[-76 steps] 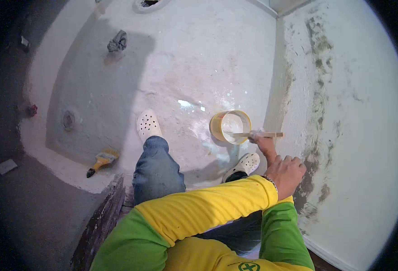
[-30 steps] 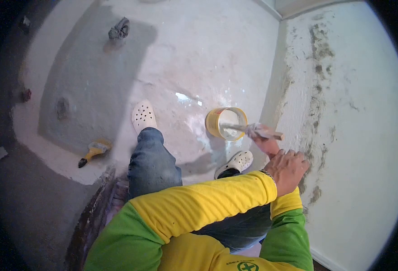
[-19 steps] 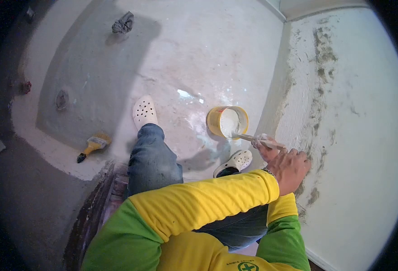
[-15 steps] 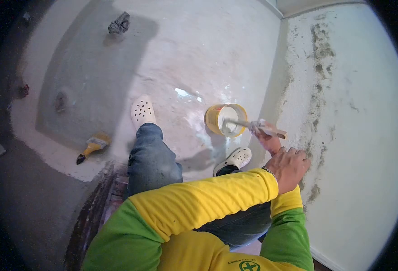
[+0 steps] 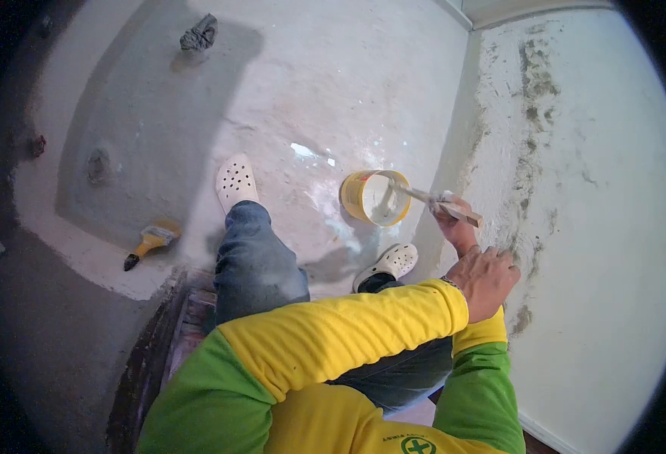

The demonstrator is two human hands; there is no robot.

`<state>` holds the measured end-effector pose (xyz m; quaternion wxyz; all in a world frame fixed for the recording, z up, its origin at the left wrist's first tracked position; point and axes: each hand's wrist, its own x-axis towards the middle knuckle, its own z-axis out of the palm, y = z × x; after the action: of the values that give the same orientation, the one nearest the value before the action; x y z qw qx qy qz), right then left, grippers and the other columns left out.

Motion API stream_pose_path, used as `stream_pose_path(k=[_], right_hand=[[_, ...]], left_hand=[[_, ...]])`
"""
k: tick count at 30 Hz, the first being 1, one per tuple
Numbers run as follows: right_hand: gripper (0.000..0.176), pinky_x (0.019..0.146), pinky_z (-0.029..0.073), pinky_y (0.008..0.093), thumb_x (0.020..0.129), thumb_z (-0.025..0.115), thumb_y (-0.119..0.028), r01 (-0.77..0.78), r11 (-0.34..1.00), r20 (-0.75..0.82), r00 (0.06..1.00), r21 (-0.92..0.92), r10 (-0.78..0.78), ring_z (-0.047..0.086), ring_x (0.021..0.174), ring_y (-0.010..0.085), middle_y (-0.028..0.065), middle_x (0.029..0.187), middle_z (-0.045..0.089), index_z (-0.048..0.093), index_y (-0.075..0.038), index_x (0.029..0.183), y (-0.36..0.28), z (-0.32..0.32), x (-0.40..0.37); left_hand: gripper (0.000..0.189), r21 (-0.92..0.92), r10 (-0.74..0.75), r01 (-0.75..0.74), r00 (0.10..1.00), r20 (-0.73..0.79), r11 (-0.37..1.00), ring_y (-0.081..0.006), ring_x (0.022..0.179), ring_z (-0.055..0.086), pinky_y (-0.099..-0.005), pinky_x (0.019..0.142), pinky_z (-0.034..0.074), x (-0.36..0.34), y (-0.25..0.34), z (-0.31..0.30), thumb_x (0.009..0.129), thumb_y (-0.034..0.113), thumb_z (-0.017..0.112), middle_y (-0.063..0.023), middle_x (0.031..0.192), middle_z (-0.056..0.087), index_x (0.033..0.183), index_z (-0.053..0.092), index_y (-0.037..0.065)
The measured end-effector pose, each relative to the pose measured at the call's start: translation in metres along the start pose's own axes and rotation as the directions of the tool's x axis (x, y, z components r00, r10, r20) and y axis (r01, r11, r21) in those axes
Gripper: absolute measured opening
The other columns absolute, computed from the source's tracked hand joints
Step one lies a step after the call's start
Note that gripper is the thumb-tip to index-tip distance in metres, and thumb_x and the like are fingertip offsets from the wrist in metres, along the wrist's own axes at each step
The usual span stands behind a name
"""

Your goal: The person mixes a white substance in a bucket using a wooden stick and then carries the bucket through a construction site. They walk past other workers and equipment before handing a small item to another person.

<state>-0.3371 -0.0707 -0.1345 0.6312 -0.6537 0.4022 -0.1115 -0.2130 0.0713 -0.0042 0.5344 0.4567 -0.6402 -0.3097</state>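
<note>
A yellow bucket [image 5: 354,195] with white, creamy material [image 5: 380,198] inside stands on the floor. My right hand [image 5: 454,223] is closed around a long, light-coloured tool [image 5: 416,194] with a wooden end. The tool's far end reaches over the bucket's upper right part; its tip is hard to make out. My left hand [image 5: 485,278] lies across my right forearm near the wrist, fingers bent over it. White residue marks the tool where I grip it.
On the right, a pale wall [image 5: 597,227] has a rough, stained strip. My feet, in white perforated clogs [image 5: 237,180], are left of and below the bucket. A yellow-handled brush [image 5: 151,240] lies on the left floor. A crumpled grey item [image 5: 199,33] lies farther off.
The tool's far end has moved up inside the bucket, toward the rim, and its angle is steeper. My right hand has shifted and turned slightly. My left hand stays on the forearm.
</note>
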Motion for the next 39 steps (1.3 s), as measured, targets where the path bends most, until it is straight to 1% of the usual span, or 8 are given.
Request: stream_pose_path(k=[3,7,17,19,22,26,32,39], right_hand=[[0.022,0.063,0.046,0.0352,0.089,0.054,-0.025,-0.039,0.343,-0.014,0.997,-0.939,0.075,0.055,0.069,0.0190,0.0085,0.073,0.056,0.061,-0.004,0.088,-0.010,0.005,-0.017],[0.013,0.061,0.044,0.0305,0.083,0.066,-0.015,0.107,0.844,-0.038,0.988,-0.525,-0.149,0.051,0.066,0.0177,0.0089,0.077,0.061,0.063,-0.004,0.090,-0.005,0.011,-0.014],[0.026,0.072,0.049,0.0248,0.085,0.068,-0.023,-0.385,0.819,-0.317,0.911,-0.425,0.263,0.062,0.080,0.0147,0.0053,0.092,0.064,0.061,-0.007,0.104,0.041,-0.001,-0.050],[0.026,0.075,0.048,0.0224,0.087,0.066,-0.025,0.222,0.975,-0.541,0.818,-0.012,-0.193,0.060,0.084,0.0106,0.0029,0.095,0.064,0.060,-0.007,0.105,0.035,0.025,-0.057],[0.020,0.070,0.047,0.0235,0.089,0.064,-0.025,0.007,0.765,-0.260,0.939,-0.644,-0.227,0.057,0.080,0.0078,0.0017,0.092,0.064,0.063,-0.008,0.100,0.124,-0.017,-0.081],[0.010,0.070,0.049,0.0314,0.086,0.060,-0.007,-0.043,0.978,-0.301,0.953,-0.206,-0.022,0.058,0.076,0.0201,0.0092,0.083,0.059,0.058,0.002,0.091,0.052,0.017,-0.070],[0.011,0.061,0.045,0.0298,0.083,0.063,-0.012,0.207,0.602,-0.048,0.924,-0.771,-0.380,0.056,0.067,0.0210,0.0115,0.075,0.058,0.059,-0.003,0.079,0.029,0.021,-0.072],[0.014,0.063,0.048,0.0314,0.083,0.063,-0.017,0.068,0.785,-0.106,0.980,-0.616,-0.169,0.058,0.066,0.0216,0.0100,0.075,0.059,0.061,-0.004,0.081,-0.006,0.017,-0.051]], left_hand=[[0.015,-0.007,-0.031,0.031,0.999,-0.008,0.999,-0.0308,0.086,0.057,-0.0425,0.076,0.046,0.004,0.003,-0.008,0.074,0.011,0.056,-0.0139,0.092,0.057,0.088,0.059,0.005],[0.015,-0.044,0.009,-0.011,0.999,-0.043,0.999,-0.0313,0.086,0.057,-0.0426,0.077,0.046,0.000,0.003,-0.005,0.073,0.010,0.056,-0.0143,0.091,0.057,0.087,0.059,0.005],[0.013,0.046,0.018,-0.013,0.993,-0.115,0.999,-0.0299,0.084,0.057,-0.0440,0.077,0.044,-0.002,-0.003,0.003,0.074,0.013,0.057,-0.0118,0.088,0.056,0.086,0.059,0.007],[0.013,0.043,-0.004,0.005,0.999,-0.045,0.999,-0.0291,0.085,0.057,-0.0449,0.079,0.043,-0.006,-0.001,0.000,0.075,0.014,0.057,-0.0112,0.088,0.056,0.086,0.059,0.007],[0.013,0.095,0.018,-0.017,1.000,-0.008,0.995,-0.0274,0.087,0.056,-0.0458,0.081,0.042,-0.013,-0.001,-0.005,0.076,0.016,0.056,-0.0098,0.089,0.055,0.085,0.059,0.008],[0.012,0.106,0.158,-0.155,0.987,-0.015,0.982,-0.0251,0.092,0.054,-0.0460,0.086,0.041,-0.020,0.008,-0.004,0.077,0.018,0.055,-0.0079,0.089,0.054,0.085,0.058,0.009],[0.017,0.006,0.314,-0.314,0.949,-0.037,0.950,-0.0249,0.095,0.051,-0.0471,0.092,0.039,-0.029,0.024,0.014,0.075,0.023,0.059,-0.0071,0.091,0.052,0.085,0.059,0.009],[0.018,-0.058,0.269,-0.273,0.961,-0.065,0.960,-0.0249,0.098,0.051,-0.0468,0.095,0.038,-0.001,0.030,0.037,0.077,0.027,0.060,-0.0068,0.095,0.053,0.084,0.060,0.011]])
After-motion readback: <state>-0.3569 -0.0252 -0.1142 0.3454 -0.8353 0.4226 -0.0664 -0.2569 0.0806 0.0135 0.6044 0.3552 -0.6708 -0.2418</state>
